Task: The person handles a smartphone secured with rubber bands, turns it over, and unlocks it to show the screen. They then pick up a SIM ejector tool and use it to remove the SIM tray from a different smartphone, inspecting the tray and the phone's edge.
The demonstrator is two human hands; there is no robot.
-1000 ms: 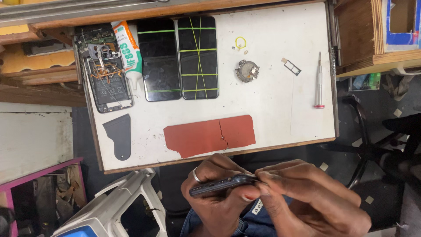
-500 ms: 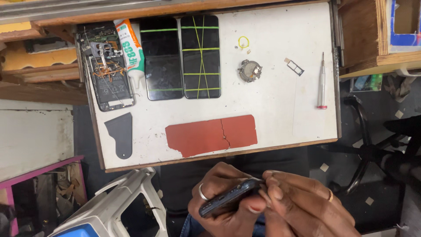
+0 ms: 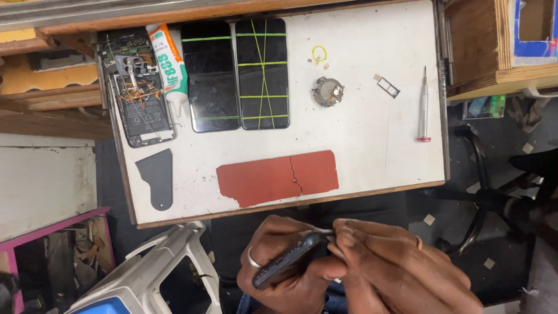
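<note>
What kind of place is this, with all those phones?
Probably a phone repair bench. An opened phone lies with its insides showing, two phones bound with rubber bands sit beside a glue tube, and a small screwdriver lies nearby.

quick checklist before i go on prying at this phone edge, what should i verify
1. Left hand has a firm hold on the dark phone: ok, fingers wrap it from below.
2. Right hand fingertips at the phone's top edge: ok, pressed there with a thin pale tool.
3. Tool tip seated in the seam: cannot tell, fingers hide it.
4. Phone supported by the table: not ok, it is held in the air below the table edge.
5. Screwdriver at hand: ok, lying on the table's right side.
6. Glue tube capped: cannot tell.
</note>
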